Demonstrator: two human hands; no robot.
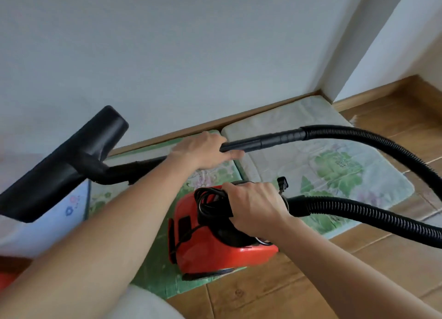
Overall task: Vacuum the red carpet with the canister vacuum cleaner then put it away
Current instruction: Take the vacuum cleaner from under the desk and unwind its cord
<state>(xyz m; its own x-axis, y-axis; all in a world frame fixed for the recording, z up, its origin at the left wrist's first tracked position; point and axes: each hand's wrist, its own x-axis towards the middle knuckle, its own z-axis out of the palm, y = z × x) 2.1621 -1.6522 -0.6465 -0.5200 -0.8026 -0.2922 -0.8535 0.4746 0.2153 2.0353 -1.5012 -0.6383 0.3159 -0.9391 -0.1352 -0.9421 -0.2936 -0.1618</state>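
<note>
1. Left hand [205, 151]: the fingers are curled over the black wand [258, 142] and the thumb lies under it. The hand grips the wand at about mid-length.
2. Wand: it runs nearly level, left to right, above the mats. The nozzle [64, 165] is on its left end, raised clear of the floor and seen against the wall [191, 55].
3. Hose [373, 137]: the ribbed black hose leaves the right end of the wand, loops out towards the right edge of the view and returns to the front of the canister [215, 254].
4. Right hand [253, 206]: it is clenched on the black top of the canister, and the fingers hide the part that it holds.
5. Cord [208, 202]: it is coiled in a bundle on top of the canister, just left of the right hand. The plug [282, 184] sticks up just beyond the knuckles.
6. Canister: the red body is over the near corner of the green mat [153, 268]. Contact with the mat cannot be told.
7. Surroundings: a pale mat [334, 168] lies beside the green mat, along the skirting [239, 118]. The wooden floor [287, 285] shows near and to the right.
8. A red strip [9, 273] shows at the lower left edge. It cannot be told whether it is the carpet.
</note>
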